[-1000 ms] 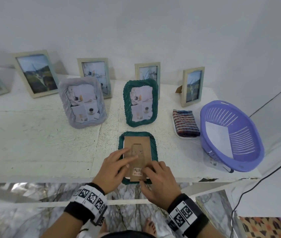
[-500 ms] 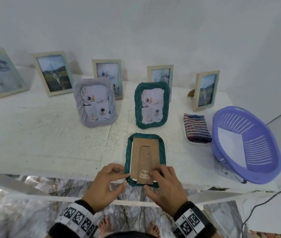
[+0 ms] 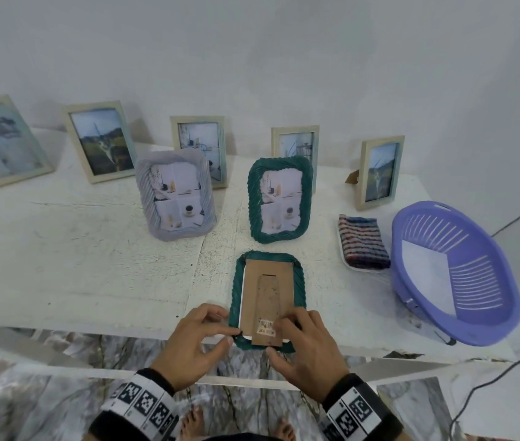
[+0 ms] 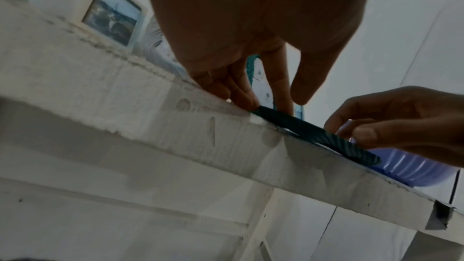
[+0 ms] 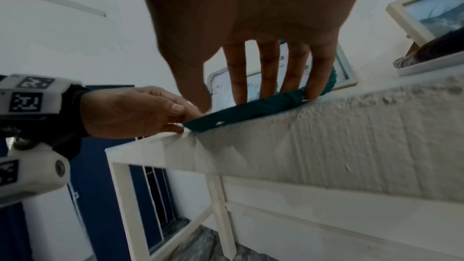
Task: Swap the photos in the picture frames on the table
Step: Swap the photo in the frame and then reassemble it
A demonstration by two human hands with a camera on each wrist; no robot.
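We have the face-down frame [image 3: 266, 299] lying at the very front of the surface [image 3: 77, 275], its near rim jutting a little over the edge. That overhang is our first worry: a hard tug on the backing could drag the frame off the edge and onto the floor, and if there is glass in it we could break it. A second worry is the cardboard backing [image 3: 268, 294] itself; prising one corner too sharply may crease it or tear the stand flap. A third is the photo, which we cannot see from here, getting bent if the backing comes out crooked.

Our left hand [image 3: 193, 345] pinches the frame's near left corner, thumb and forefinger curled close round the green rim, the other fingers tucked. Our right hand [image 3: 308, 348] lies over the near right corner with fingers fairly straight, the tips pressing on the backing near its barcode label [image 3: 266, 326], the thumb under the rim at the edge; it grasps nothing fully, more steadying and pressing than clasping.

Beyond stand an upright green frame [image 3: 279, 198] and a grey frame [image 3: 176, 194], both still holding photos, a folded cloth [image 3: 363, 243] and a purple basket [image 3: 456, 272] to the right, and a row of pale frames [image 3: 200, 148] along the wall.
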